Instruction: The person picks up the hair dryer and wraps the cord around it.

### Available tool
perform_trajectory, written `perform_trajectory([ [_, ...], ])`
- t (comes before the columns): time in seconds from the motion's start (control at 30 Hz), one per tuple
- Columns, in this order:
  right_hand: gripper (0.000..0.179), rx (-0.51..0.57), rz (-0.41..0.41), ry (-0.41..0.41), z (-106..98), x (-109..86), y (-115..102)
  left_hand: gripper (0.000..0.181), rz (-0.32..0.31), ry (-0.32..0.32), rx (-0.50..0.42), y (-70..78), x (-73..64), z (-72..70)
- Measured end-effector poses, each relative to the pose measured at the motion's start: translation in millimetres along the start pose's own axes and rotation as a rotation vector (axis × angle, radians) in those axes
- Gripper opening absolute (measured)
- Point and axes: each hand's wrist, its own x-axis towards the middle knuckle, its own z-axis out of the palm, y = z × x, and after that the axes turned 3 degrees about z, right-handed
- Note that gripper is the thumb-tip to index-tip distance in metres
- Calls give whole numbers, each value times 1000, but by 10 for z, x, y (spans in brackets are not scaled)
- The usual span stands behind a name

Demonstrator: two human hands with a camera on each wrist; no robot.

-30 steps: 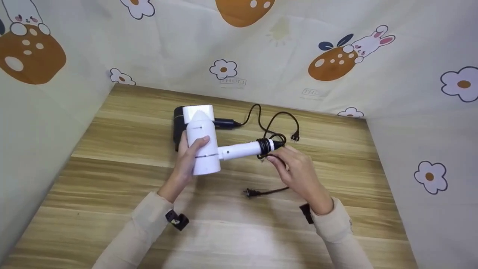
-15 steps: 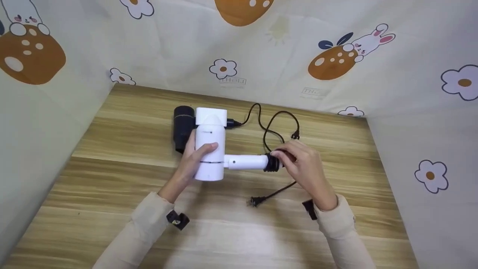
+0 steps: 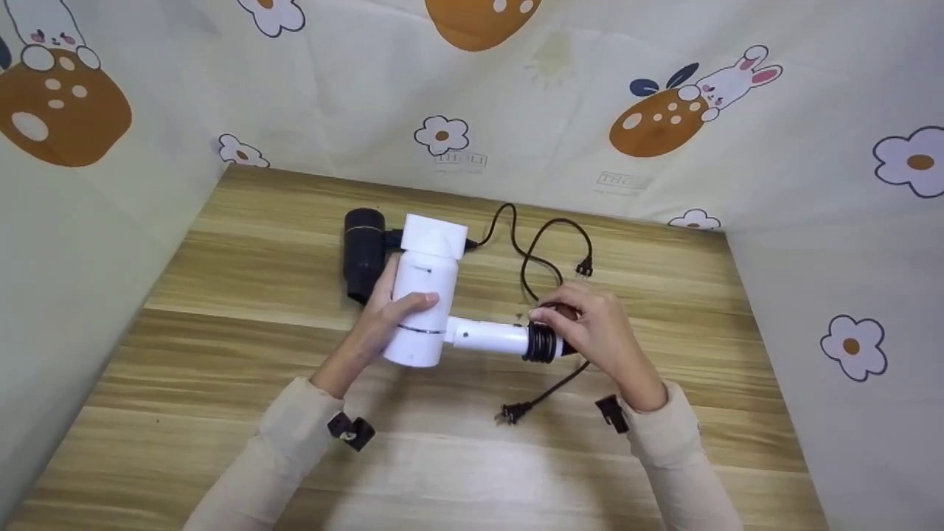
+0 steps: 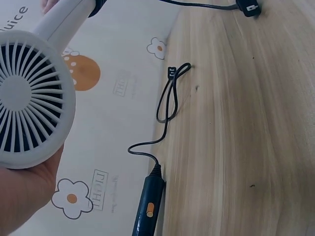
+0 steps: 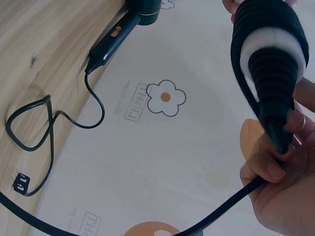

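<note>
A white hair dryer (image 3: 426, 306) is held up over the table in my left hand (image 3: 377, 318), thumb across its barrel. Its handle points right, and the black cord (image 3: 540, 344) is wound in several turns round the handle's end. Beside those turns, my right hand (image 3: 599, 330) pinches the cord between thumb and fingers. In the right wrist view, a length of cord (image 5: 224, 212) runs out from the fingers of that hand (image 5: 283, 189). The two-pin plug (image 3: 514, 413) dangles below. The left wrist view shows the dryer's round slotted grille (image 4: 17, 98).
Behind the white dryer lies a black hair dryer (image 3: 363, 251) on the wooden table (image 3: 243, 383). Its loose cord (image 3: 525, 258) loops to the right, ending in a plug (image 3: 584, 265). Patterned cloth walls (image 3: 354, 88) stand behind and at both sides.
The white dryer has moved right and toward me, uncovering more of the black dryer. Its handle has swung downward, and my right hand has shifted from under the wound cord to its upper side.
</note>
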Motion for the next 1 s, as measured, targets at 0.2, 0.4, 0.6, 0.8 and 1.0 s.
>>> perform_trajectory([
  [0.2,16,172,221,-207,-47,9,-3,59,-9,-48,-23,11,-16,-16],
  [0.4,15,422,309,-375,-95,54,126,64,9,-79,-53,19,-21,-30],
  [0.6,21,690,247,-469,-117,62,253,66,23,-95,-119,57,-24,-21],
  [0.8,27,648,149,-387,-2,32,261,58,37,-33,-217,47,-18,-17],
  [1.0,25,410,235,-272,178,-2,108,61,42,83,-286,21,-10,-18],
])
